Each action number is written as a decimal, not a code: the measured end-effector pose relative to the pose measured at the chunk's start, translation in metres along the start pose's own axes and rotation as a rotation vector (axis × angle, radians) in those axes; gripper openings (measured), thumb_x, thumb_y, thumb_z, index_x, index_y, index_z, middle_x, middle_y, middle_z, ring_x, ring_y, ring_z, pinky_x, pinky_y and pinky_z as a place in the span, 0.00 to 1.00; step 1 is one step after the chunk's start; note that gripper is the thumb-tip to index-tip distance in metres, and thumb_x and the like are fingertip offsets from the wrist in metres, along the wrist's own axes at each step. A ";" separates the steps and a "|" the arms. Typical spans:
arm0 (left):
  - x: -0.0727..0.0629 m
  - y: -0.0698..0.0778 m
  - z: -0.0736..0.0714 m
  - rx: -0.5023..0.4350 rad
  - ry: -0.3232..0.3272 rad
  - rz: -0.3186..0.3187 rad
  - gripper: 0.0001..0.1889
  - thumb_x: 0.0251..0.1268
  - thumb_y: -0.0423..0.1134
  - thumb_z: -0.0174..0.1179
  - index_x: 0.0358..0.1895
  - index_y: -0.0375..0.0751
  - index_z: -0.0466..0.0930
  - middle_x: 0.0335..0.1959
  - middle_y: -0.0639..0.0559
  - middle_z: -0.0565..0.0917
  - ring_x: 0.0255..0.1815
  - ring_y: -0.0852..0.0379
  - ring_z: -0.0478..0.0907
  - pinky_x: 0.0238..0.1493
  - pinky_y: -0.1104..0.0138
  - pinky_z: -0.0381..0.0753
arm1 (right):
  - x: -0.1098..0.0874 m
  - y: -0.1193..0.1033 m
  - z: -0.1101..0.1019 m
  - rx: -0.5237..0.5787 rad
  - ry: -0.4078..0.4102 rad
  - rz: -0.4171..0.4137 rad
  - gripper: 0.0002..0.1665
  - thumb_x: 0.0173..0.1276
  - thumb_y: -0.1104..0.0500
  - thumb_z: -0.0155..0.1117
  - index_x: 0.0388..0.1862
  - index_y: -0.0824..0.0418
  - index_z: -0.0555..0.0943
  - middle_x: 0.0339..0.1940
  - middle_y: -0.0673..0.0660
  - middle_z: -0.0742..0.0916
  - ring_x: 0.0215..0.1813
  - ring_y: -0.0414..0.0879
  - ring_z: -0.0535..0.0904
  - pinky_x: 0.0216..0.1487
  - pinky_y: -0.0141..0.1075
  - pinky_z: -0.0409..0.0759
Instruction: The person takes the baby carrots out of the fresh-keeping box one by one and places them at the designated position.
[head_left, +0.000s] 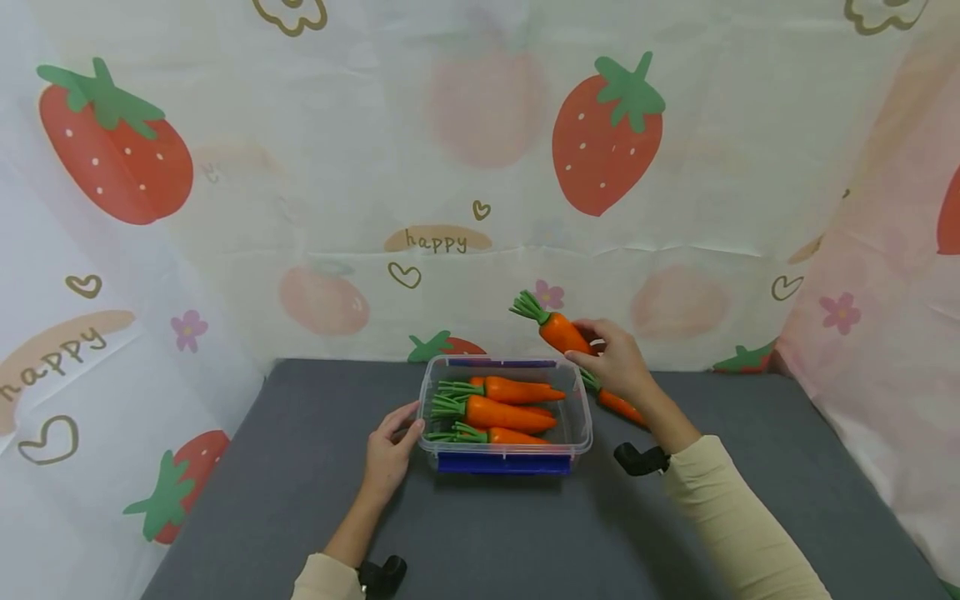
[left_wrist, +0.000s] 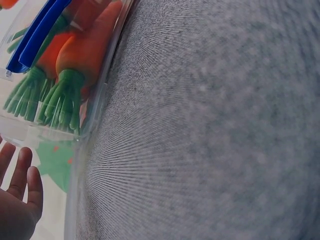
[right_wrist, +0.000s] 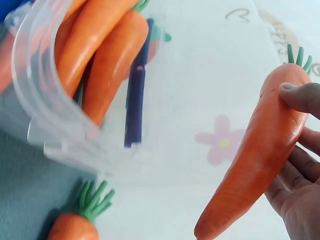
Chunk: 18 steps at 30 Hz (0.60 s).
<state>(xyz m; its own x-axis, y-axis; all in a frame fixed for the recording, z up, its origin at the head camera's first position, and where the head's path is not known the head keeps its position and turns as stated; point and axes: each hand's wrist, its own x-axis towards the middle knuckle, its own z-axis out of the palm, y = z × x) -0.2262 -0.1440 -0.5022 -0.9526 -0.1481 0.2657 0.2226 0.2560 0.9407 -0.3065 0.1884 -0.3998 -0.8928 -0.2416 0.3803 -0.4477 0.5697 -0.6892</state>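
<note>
Gripping: right hand [head_left: 613, 357] pinches a smooth, tapering orange carrot [head_left: 561, 332] (green stalks uppermost) between thumb and fingers.
Box [head_left: 582, 412]: clear plastic, more carrots [head_left: 506, 412] inside, near the held one.
Left hand [head_left: 392, 447]: straight fingers touching the box.
Tabletop [head_left: 487, 533]: speckled grey.

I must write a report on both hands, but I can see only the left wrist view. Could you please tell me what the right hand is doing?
Observer: The right hand holds a carrot between its thumb and fingers.
Operator: Thank you. Is there also some carrot lying outside the box?
Observer: Yes, the head view shows a second carrot on the grey table, to the right of the box.
</note>
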 end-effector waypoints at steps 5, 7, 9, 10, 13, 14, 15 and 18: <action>0.000 -0.001 0.001 -0.013 -0.006 -0.006 0.18 0.68 0.32 0.59 0.59 0.30 0.78 0.59 0.35 0.79 0.47 0.65 0.78 0.44 0.79 0.76 | -0.002 0.011 -0.012 -0.035 0.014 0.028 0.28 0.63 0.64 0.69 0.61 0.72 0.75 0.52 0.68 0.81 0.51 0.60 0.78 0.52 0.53 0.80; 0.000 0.000 0.001 -0.012 -0.005 -0.004 0.18 0.67 0.32 0.59 0.59 0.30 0.78 0.59 0.35 0.79 0.47 0.65 0.78 0.44 0.79 0.76 | -0.003 0.016 -0.017 -0.043 0.016 0.038 0.28 0.63 0.64 0.69 0.61 0.72 0.74 0.52 0.69 0.82 0.51 0.60 0.78 0.52 0.53 0.80; 0.000 0.000 0.001 -0.012 -0.002 -0.004 0.18 0.67 0.31 0.59 0.59 0.30 0.78 0.59 0.35 0.79 0.47 0.65 0.78 0.45 0.78 0.76 | -0.004 0.020 -0.021 -0.047 0.018 0.043 0.28 0.63 0.64 0.68 0.61 0.72 0.74 0.52 0.70 0.82 0.51 0.61 0.78 0.52 0.54 0.80; 0.000 0.000 0.000 -0.010 -0.001 -0.003 0.18 0.67 0.31 0.59 0.59 0.30 0.78 0.59 0.35 0.79 0.47 0.65 0.78 0.45 0.78 0.76 | -0.004 0.022 -0.024 -0.053 0.018 0.046 0.28 0.64 0.64 0.68 0.61 0.72 0.74 0.52 0.70 0.82 0.51 0.61 0.78 0.52 0.54 0.80; 0.000 0.001 0.000 -0.007 -0.001 -0.003 0.18 0.67 0.31 0.59 0.59 0.30 0.78 0.58 0.35 0.79 0.47 0.64 0.78 0.46 0.77 0.77 | -0.006 0.029 -0.030 -0.064 0.017 0.056 0.28 0.64 0.64 0.68 0.61 0.73 0.74 0.52 0.71 0.83 0.51 0.62 0.78 0.53 0.55 0.79; 0.000 0.000 0.000 -0.005 -0.001 -0.003 0.18 0.67 0.31 0.59 0.59 0.30 0.78 0.59 0.35 0.79 0.47 0.65 0.78 0.46 0.76 0.77 | -0.007 0.032 -0.032 -0.067 0.017 0.061 0.28 0.64 0.64 0.68 0.61 0.73 0.74 0.52 0.71 0.83 0.51 0.62 0.78 0.53 0.55 0.79; 0.000 0.000 0.000 -0.001 -0.001 -0.001 0.18 0.67 0.31 0.59 0.59 0.30 0.78 0.59 0.36 0.79 0.47 0.65 0.78 0.46 0.76 0.77 | -0.008 0.035 -0.034 -0.074 0.017 0.066 0.28 0.64 0.63 0.68 0.61 0.73 0.74 0.52 0.71 0.83 0.51 0.62 0.79 0.53 0.55 0.79; 0.000 0.000 0.000 0.007 -0.003 0.005 0.19 0.68 0.32 0.59 0.59 0.30 0.78 0.59 0.36 0.79 0.47 0.66 0.77 0.47 0.75 0.78 | -0.011 0.042 -0.040 -0.080 0.022 0.077 0.28 0.65 0.63 0.67 0.61 0.73 0.73 0.53 0.72 0.82 0.52 0.63 0.78 0.54 0.56 0.79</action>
<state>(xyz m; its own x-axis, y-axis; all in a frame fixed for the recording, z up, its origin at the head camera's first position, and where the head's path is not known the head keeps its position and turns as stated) -0.2259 -0.1437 -0.5023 -0.9522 -0.1441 0.2694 0.2255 0.2634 0.9380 -0.3136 0.2465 -0.4087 -0.9226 -0.1781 0.3423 -0.3718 0.6473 -0.6654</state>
